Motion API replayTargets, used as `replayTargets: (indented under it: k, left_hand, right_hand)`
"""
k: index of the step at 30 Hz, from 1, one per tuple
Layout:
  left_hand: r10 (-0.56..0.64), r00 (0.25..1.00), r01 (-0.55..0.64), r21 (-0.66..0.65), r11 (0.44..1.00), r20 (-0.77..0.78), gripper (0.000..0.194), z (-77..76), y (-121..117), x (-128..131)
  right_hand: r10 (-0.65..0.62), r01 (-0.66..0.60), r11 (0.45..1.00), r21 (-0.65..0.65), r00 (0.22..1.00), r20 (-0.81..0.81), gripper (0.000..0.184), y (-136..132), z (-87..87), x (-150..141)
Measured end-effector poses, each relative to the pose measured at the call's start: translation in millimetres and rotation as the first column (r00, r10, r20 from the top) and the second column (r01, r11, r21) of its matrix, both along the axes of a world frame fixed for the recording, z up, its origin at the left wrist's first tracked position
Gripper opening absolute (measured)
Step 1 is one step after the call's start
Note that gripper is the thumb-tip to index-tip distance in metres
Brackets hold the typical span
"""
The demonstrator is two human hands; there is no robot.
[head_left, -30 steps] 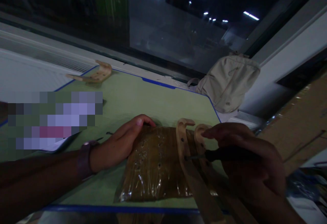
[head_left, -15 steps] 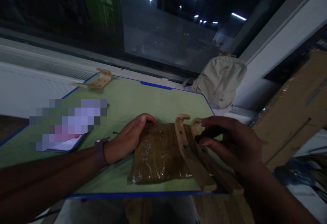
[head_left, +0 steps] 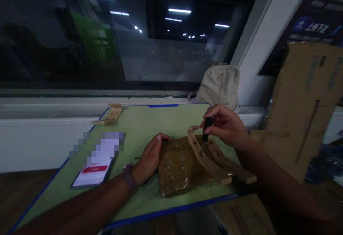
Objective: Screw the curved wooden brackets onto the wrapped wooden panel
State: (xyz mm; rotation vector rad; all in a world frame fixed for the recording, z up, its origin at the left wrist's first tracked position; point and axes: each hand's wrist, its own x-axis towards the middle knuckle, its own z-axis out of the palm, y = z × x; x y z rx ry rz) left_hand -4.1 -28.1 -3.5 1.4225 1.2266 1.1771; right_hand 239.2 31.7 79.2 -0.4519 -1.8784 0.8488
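Note:
My right hand (head_left: 223, 124) grips a screwdriver (head_left: 207, 126) by its black handle, the shaft pointing down. Its tip meets a hole in a curved wooden piece (head_left: 211, 167) with a hooked far end. To the right lies a second similar wooden piece (head_left: 234, 169). Both rest across a flat package (head_left: 175, 170) wrapped in shiny brown tape, their near ends sticking out past it. My left hand (head_left: 151, 153) is closed around the package's far left corner, its fingers partly hidden behind the edge.
A green table (head_left: 134, 124) with blue edging carries a phone (head_left: 91, 179) on the left and another curved wooden piece (head_left: 114, 114) at the far left corner. Beyond it are a beige backpack (head_left: 219, 86), a window and a radiator (head_left: 48, 135). Large cardboard (head_left: 294, 120) stands at right.
My right hand has swung the screwdriver from lying nearly level to almost upright, its tip at the left wooden piece. My left hand stays on the package. The head view has tilted up and levelled.

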Motion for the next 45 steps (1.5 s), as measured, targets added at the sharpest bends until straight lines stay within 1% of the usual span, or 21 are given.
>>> replayTargets:
  k: [2,4,7,9,12,15,18,21,23,25,27,28,30,32,34,35,37,39,41,43,45]
  left_hand:
    - [-0.006,1.0,0.006,0.015,1.0,0.025,0.048,-3.8,1.5,-0.9]
    - [-0.013,1.0,0.012,0.034,0.999,0.027,0.048,-5.8,2.4,-1.5]
    - [-0.017,1.0,0.017,0.028,0.999,0.005,0.049,-3.8,1.6,-2.0]
    - [-0.014,1.0,0.014,0.009,1.0,-0.018,0.049,-0.1,-0.4,-2.4]
    - [-0.008,0.997,0.007,-0.015,1.0,-0.07,0.054,5.4,-4.1,-3.2]
    - [-0.002,0.994,-0.002,-0.041,0.999,-0.108,0.057,6.8,-6.4,-4.3]
    - [0.007,0.994,-0.013,-0.048,0.999,-0.108,0.057,4.6,-6.0,-5.7]
    - [0.021,0.993,-0.026,-0.041,0.999,-0.12,0.058,2.8,-4.1,-6.6]
    - [0.034,0.99,-0.039,-0.032,0.999,-0.137,0.06,2.8,-3.0,-6.7]
    - [0.036,0.989,-0.041,-0.028,0.999,-0.141,0.061,3.0,-2.5,-6.4]
    - [0.032,0.991,-0.036,-0.029,0.999,-0.13,0.061,2.9,-2.6,-6.0]
    - [0.027,0.992,-0.031,-0.032,0.999,-0.121,0.06,2.7,-2.8,-5.8]
    - [0.018,0.995,-0.022,-0.043,0.999,-0.096,0.058,2.2,-3.6,-5.7]
    - [0.009,0.997,-0.013,-0.052,0.999,-0.078,0.055,1.8,-4.6,-5.9]
    - [-0.008,0.997,0.003,-0.054,0.999,-0.08,0.052,1.4,-5.1,-6.4]
    - [-0.013,0.997,0.009,-0.053,0.999,-0.081,0.052,1.1,-5.2,-6.6]
    - [-0.008,0.997,0.005,-0.041,0.999,-0.078,0.053,0.3,-4.9,-6.9]
    - [0.0,0.998,-0.003,-0.038,0.999,-0.06,0.055,-0.5,-4.5,-6.6]
    - [-0.001,0.999,0.0,-0.052,0.999,-0.035,0.057,-1.2,-4.3,-6.1]
    - [-0.003,1.0,0.001,-0.071,0.998,-0.025,0.058,-2.3,-4.2,-5.8]
    - [0.011,0.999,-0.013,-0.073,0.997,-0.031,0.058,-4.1,-3.9,-6.0]
  right_hand:
    - [-0.072,0.074,0.995,0.072,0.997,-0.04,0.025,-6.2,-6.0,0.2]
    - [-0.034,0.04,0.995,0.096,0.997,-0.063,0.017,-13.5,-9.4,-0.1]
    - [0.091,-0.092,0.996,-0.005,0.991,-0.102,0.017,-20.7,-11.5,-2.0]
    - [0.155,-0.17,0.981,-0.094,0.976,-0.153,0.017,-21.5,-13.0,-3.9]
    - [0.166,-0.201,0.97,-0.135,0.958,-0.233,0.026,-18.3,-16.9,-6.3]
    - [0.052,-0.058,0.998,-0.019,0.97,-0.236,0.033,-13.6,-20.7,-6.8]
    - [-0.057,0.079,0.981,0.175,0.99,-0.129,0.026,-10.4,-21.4,-4.9]
    - [-0.048,0.051,0.969,0.24,0.999,-0.019,0.035,-10.5,-18.5,-0.8]
    - [0.002,-0.007,0.974,0.228,1.0,0.022,0.04,-12.5,-15.3,2.2]
    - [0.048,-0.057,0.977,0.204,0.998,0.048,0.038,-15.7,-12.3,4.5]
    - [0.082,-0.086,0.986,0.14,0.996,0.034,0.034,-19.1,-11.1,5.4]
    - [0.081,-0.081,0.991,0.105,0.997,0.009,0.031,-20.4,-11.3,5.4]
    - [0.015,-0.011,0.998,0.067,0.998,-0.058,0.023,-21.5,-13.2,4.9]
    - [-0.087,0.098,0.99,0.102,0.991,-0.1,0.024,-20.8,-15.6,4.6]
    - [-0.14,0.157,0.973,0.167,0.984,-0.112,0.03,-19.4,-16.9,4.7]
    - [-0.137,0.157,0.969,0.192,0.984,-0.112,0.031,-19.1,-16.7,4.7]
    - [-0.086,0.107,0.974,0.201,0.99,-0.11,0.024,-19.9,-15.2,4.6]
    - [-0.006,0.019,0.991,0.13,0.995,-0.1,0.017,-22.6,-13.2,4.0]
    - [0.049,-0.047,0.999,0.016,0.994,-0.093,0.017,-25.7,-12.3,3.0]
    - [0.034,-0.04,0.998,-0.057,0.993,-0.111,0.02,-27.5,-12.5,2.0]
    - [-0.047,0.042,0.998,-0.042,0.99,-0.131,0.027,-27.3,-12.0,1.4]
